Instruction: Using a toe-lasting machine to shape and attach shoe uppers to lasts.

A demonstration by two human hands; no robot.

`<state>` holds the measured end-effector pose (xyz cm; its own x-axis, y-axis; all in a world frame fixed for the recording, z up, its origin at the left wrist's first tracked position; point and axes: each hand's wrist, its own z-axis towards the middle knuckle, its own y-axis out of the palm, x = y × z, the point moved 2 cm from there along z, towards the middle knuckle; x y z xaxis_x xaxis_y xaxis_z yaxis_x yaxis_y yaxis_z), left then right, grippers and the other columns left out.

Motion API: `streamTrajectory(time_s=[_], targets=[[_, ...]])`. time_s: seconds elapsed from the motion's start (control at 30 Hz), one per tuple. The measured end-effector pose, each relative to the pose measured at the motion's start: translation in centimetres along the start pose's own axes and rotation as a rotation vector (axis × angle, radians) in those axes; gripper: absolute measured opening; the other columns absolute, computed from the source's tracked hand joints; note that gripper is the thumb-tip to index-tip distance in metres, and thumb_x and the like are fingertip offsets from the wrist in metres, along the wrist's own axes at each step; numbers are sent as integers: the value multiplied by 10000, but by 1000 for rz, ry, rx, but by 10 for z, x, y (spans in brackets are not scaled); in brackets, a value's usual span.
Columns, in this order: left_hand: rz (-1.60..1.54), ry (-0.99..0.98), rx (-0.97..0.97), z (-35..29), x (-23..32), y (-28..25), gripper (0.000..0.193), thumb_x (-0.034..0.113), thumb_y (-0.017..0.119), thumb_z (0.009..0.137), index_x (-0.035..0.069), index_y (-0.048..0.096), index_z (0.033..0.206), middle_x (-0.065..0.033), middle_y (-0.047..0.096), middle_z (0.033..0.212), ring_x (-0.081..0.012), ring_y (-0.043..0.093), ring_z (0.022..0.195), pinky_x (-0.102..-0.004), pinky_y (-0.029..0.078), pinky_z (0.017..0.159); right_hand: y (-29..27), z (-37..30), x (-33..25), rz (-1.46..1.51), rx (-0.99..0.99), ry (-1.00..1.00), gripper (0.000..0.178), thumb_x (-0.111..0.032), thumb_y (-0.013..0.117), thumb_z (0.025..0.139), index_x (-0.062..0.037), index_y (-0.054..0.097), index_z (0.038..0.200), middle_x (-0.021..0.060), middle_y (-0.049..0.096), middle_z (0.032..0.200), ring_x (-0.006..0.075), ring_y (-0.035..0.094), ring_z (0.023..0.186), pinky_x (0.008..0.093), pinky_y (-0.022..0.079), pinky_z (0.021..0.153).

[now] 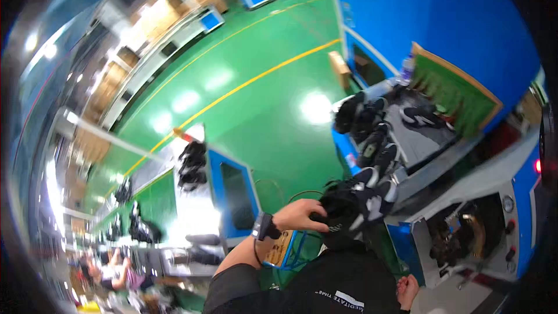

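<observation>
My left hand (pixel 301 216), with a dark watch on its wrist, has its fingers and thumb closed on the upper part of a black shoe (pixel 338 204) in front of my body. Right beside it are black-and-white sneakers (pixel 374 196), close against the held shoe. My right hand (pixel 407 292) is low at my right side, fingers curled into a loose fist. No object shows in it. It is nearest to a machine with an open chamber (pixel 462 235), whose inside holds dark and brown parts.
More black sneakers (pixel 372 119) line a grey bench (pixel 415 145) by a blue machine wall (pixel 442 6). A green bristled panel (pixel 456 87) stands behind. At left, a workbench (pixel 195 209) carries dark shoes; a person (pixel 113 270) is farther off. Green floor (pixel 279 104) has yellow lines.
</observation>
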<state>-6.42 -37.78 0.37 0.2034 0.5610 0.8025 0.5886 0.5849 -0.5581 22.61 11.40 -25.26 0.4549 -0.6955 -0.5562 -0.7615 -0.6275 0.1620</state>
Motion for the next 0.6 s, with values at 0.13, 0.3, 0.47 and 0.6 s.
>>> streamTrajectory(time_s=[0.13, 0.3, 0.47, 0.6], targets=[[-28, -345, 337, -159, -51, -25, 327, 290, 839, 789, 9, 744, 927, -109, 708, 906, -253, 687, 844, -349, 528, 753, 7, 14, -3, -327, 111, 67, 311, -158, 477, 1043, -7, 493, 1314, 84, 568, 754, 182, 569, 607, 318, 478, 489], [198, -912, 694, -336, -88, -89, 483, 416, 813, 762, -3, 752, 996, -188, 736, 917, -293, 710, 849, -388, 546, 784, 9, 2, -18, -1031, -462, -660, 243, -206, 620, 937, 16, 676, 1019, 124, 678, 841, 242, 657, 809, 365, 526, 743], [1031, -1488, 1739, -549, -158, -143, 328, 316, 631, 886, -4, 682, 940, -224, 689, 955, -402, 653, 913, -483, 516, 799, 49, 41, -10, -607, -88, -39, 252, -183, 570, 968, -29, 564, 1166, 71, 620, 746, 155, 588, 538, 277, 458, 422], [776, -1028, 1473, -335, -203, -112, 323, 269, 516, 956, -30, 633, 924, -250, 670, 934, -471, 631, 881, -507, 488, 782, 59, -9, -95, -496, -123, -440, 166, -168, 556, 1004, -23, 614, 1062, 53, 613, 722, 121, 553, 547, 254, 422, 481]])
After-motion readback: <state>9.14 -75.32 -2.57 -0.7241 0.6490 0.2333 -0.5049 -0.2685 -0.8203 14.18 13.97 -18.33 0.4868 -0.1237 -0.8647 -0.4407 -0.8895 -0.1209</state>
